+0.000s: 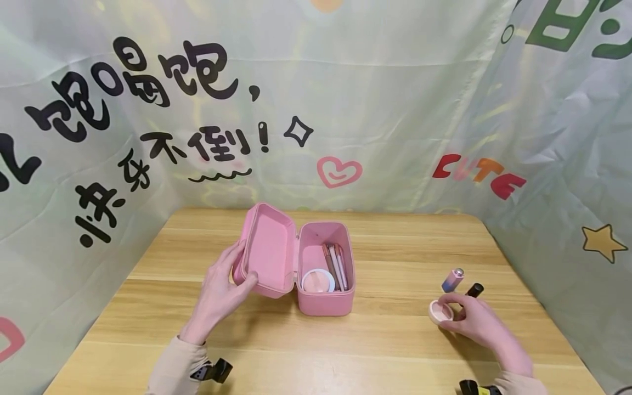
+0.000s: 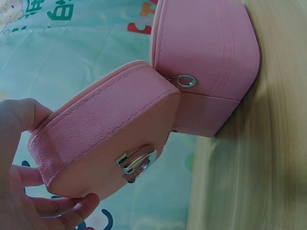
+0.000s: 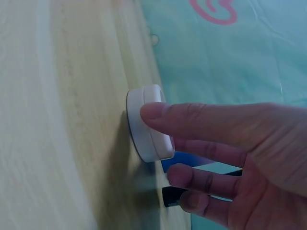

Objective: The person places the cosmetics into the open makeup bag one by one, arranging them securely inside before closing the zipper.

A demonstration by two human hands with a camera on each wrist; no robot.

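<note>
Head view: my left hand (image 1: 219,285) grips the lid (image 1: 270,249) of the pink case (image 1: 326,304); right of it, my right hand (image 1: 478,319) pinches the round container (image 1: 439,312), best held level.

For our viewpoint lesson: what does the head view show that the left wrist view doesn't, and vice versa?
Head only: inside the pink zipped case, a white-rimmed round compact and slim pinkish sticks; the right hand pinching a round white pot; a pink-blue tube.

Left wrist only: a silver metal ornament on the outside of the open pink lid.

Both: the case, lid, the left hand holding it, and the pale wooden tabletop.
</note>
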